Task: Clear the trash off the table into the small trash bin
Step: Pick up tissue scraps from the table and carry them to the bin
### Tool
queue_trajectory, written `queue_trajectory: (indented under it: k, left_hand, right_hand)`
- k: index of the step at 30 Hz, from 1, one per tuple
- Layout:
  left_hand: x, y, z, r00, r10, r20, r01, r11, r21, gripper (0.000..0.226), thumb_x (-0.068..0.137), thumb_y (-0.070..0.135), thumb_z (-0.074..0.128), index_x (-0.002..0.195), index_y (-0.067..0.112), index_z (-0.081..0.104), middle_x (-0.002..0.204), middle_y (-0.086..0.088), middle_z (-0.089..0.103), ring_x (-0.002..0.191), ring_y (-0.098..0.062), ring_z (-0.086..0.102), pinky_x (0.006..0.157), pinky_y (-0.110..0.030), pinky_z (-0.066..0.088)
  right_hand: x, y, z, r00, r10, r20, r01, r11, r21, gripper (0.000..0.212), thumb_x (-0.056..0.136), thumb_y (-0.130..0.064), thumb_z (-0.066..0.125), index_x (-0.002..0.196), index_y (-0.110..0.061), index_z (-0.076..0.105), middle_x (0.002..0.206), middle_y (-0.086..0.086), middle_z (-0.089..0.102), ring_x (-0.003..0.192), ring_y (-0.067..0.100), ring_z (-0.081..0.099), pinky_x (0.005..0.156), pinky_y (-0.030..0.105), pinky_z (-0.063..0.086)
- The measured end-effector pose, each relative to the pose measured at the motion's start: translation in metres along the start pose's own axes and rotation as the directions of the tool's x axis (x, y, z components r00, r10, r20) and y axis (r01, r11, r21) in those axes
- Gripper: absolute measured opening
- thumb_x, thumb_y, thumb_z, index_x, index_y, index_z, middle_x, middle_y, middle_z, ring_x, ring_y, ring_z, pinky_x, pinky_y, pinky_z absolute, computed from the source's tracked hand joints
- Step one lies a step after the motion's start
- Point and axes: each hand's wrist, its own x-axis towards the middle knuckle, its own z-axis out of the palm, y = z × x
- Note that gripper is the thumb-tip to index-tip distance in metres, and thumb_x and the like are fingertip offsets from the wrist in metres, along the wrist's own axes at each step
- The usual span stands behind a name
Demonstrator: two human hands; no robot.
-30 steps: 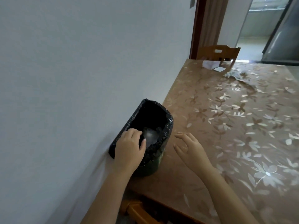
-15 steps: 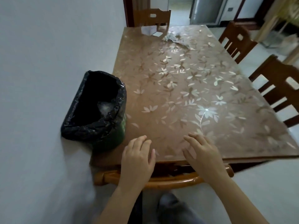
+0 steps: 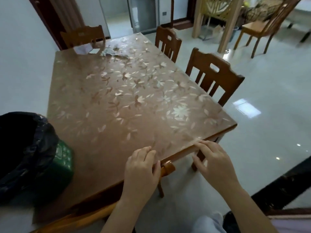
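Both hands slid right along the table (image 3: 104,115) edge; my left hand (image 3: 141,170) and right hand (image 3: 213,163) were open, holding nothing.

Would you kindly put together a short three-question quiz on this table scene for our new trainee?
1. True or false: the left hand is holding a piece of trash.
2. Where does the remaining trash lie? A) beside the trash bin B) at the table's far end C) on the floor
3. Fill in: the bin's liner is ____ in colour.

Key: 1 false, both the left and the right hand are empty at the table's near edge; 2 B; 3 black.
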Motion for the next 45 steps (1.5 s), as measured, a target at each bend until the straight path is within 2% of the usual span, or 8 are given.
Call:
queue_trajectory:
  k: [6, 13, 19, 24, 32, 36, 41, 45]
  left_hand:
    - [0.068, 0.103, 0.06, 0.987, 0.158, 0.01, -0.157, 0.985, -0.068, 0.028, 0.068, 0.008, 0.076, 0.094, 0.007, 0.067, 0.097, -0.008, 0.069, 0.091, -0.025, 0.063, 0.08, -0.034, 0.047]
    - [0.156, 0.244, 0.136, 0.943, 0.333, 0.004, -0.328, 0.93, -0.167, 0.025, 0.078, 0.021, 0.057, 0.095, 0.007, 0.067, 0.098, -0.01, 0.069, 0.089, -0.026, 0.064, 0.079, -0.039, 0.051]
    - [0.218, 0.311, 0.189, 0.927, 0.376, 0.0, -0.37, 0.913, -0.172, 0.025, 0.073, 0.018, 0.06, 0.092, 0.004, 0.069, 0.095, -0.012, 0.071, 0.085, -0.028, 0.066, 0.077, -0.041, 0.052]
    - [0.285, 0.335, 0.24, 0.929, 0.366, 0.048, -0.356, 0.923, -0.146, 0.029, 0.078, 0.023, 0.057, 0.098, 0.006, 0.068, 0.1, -0.011, 0.07, 0.092, -0.027, 0.064, 0.082, -0.039, 0.05]
    - [0.437, 0.361, 0.313, 0.969, 0.249, 0.003, -0.246, 0.957, -0.154, 0.037, 0.084, 0.028, 0.043, 0.1, 0.003, 0.066, 0.1, -0.014, 0.069, 0.09, -0.029, 0.063, 0.081, -0.039, 0.05]
    - [0.497, 0.372, 0.331, 0.983, 0.184, -0.019, -0.185, 0.976, -0.116, 0.036, 0.083, 0.027, 0.044, 0.098, 0.002, 0.066, 0.099, -0.014, 0.069, 0.089, -0.029, 0.063, 0.077, -0.038, 0.051]
    - [0.554, 0.384, 0.359, 0.994, 0.11, 0.023, -0.108, 0.993, -0.049, 0.039, 0.082, 0.03, 0.043, 0.1, 0.004, 0.066, 0.101, -0.012, 0.068, 0.091, -0.027, 0.063, 0.08, -0.037, 0.05]
    - [0.611, 0.399, 0.391, 0.999, 0.021, -0.029, -0.022, 1.0, -0.016, 0.037, 0.081, 0.028, 0.043, 0.097, 0.003, 0.065, 0.098, -0.014, 0.068, 0.087, -0.031, 0.063, 0.076, -0.04, 0.052]
  right_hand:
    - [0.006, 0.12, -0.047, 0.984, 0.169, -0.063, -0.171, 0.985, -0.025, 0.034, 0.077, -0.021, 0.068, 0.106, -0.006, 0.063, 0.103, 0.013, 0.067, 0.095, 0.03, 0.062, 0.081, 0.044, 0.052]
    - [0.032, 0.256, -0.116, 0.945, 0.283, -0.167, -0.301, 0.949, -0.096, 0.035, 0.074, -0.025, 0.059, 0.102, -0.005, 0.064, 0.098, 0.014, 0.069, 0.089, 0.031, 0.064, 0.077, 0.044, 0.052]
    - [0.069, 0.345, -0.141, 0.928, 0.321, -0.186, -0.345, 0.931, -0.114, 0.037, 0.078, -0.032, 0.052, 0.104, -0.008, 0.064, 0.101, 0.012, 0.068, 0.093, 0.029, 0.062, 0.08, 0.043, 0.05]
    - [0.131, 0.412, -0.144, 0.938, 0.315, -0.144, -0.335, 0.931, -0.144, 0.045, 0.077, -0.039, 0.041, 0.102, -0.01, 0.064, 0.098, 0.009, 0.068, 0.088, 0.029, 0.063, 0.076, 0.04, 0.05]
    - [0.291, 0.508, -0.143, 0.97, 0.235, -0.068, -0.243, 0.958, -0.155, 0.036, 0.077, -0.034, 0.052, 0.102, -0.01, 0.063, 0.098, 0.008, 0.067, 0.088, 0.03, 0.062, 0.076, 0.04, 0.048]
    - [0.361, 0.541, -0.139, 0.986, 0.164, -0.04, -0.168, 0.98, -0.111, 0.043, 0.078, -0.038, 0.042, 0.103, -0.01, 0.064, 0.1, 0.009, 0.067, 0.092, 0.029, 0.062, 0.079, 0.04, 0.047]
    - [0.426, 0.59, -0.127, 0.992, 0.122, 0.009, -0.121, 0.992, -0.042, 0.044, 0.078, -0.04, 0.042, 0.104, -0.012, 0.063, 0.101, 0.007, 0.067, 0.094, 0.026, 0.062, 0.08, 0.037, 0.046]
    - [0.494, 0.644, -0.117, 0.998, 0.05, 0.032, -0.051, 0.999, 0.005, 0.038, 0.078, -0.036, 0.049, 0.104, -0.011, 0.064, 0.1, 0.008, 0.067, 0.092, 0.027, 0.062, 0.08, 0.039, 0.048]
